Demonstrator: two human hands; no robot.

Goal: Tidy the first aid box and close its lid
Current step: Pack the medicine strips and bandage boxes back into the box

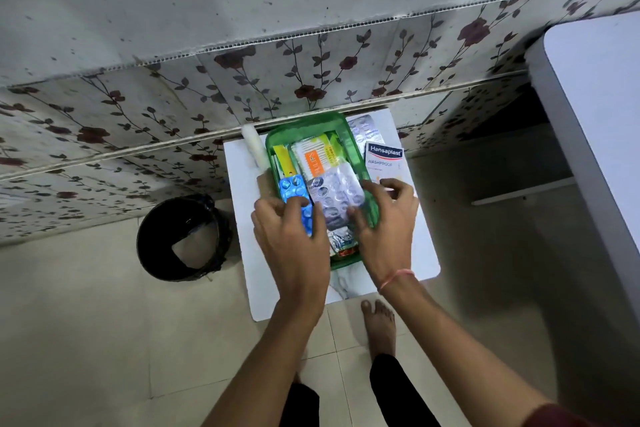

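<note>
A green first aid box (308, 125) stands open on a small white table (420, 253). Inside lie a cotton-bud pack (317, 156), a yellow packet (282, 158), a blue blister strip (292, 187) and a silver blister strip (337, 192). My left hand (291, 239) rests its fingers on the blue strip at the box's near left. My right hand (384, 218) holds the silver strip's right edge by the box's right wall. A white Hansaplast box (384, 158) and another silver strip (363, 125) lie right of the green box. No lid is visible.
A white roll (254, 149) and a brown card (265, 184) lie left of the box. A black bin (183, 239) stands on the floor to the left. A white counter (595, 107) is at the right. A flowered tiled wall runs behind. My bare feet stand below the table.
</note>
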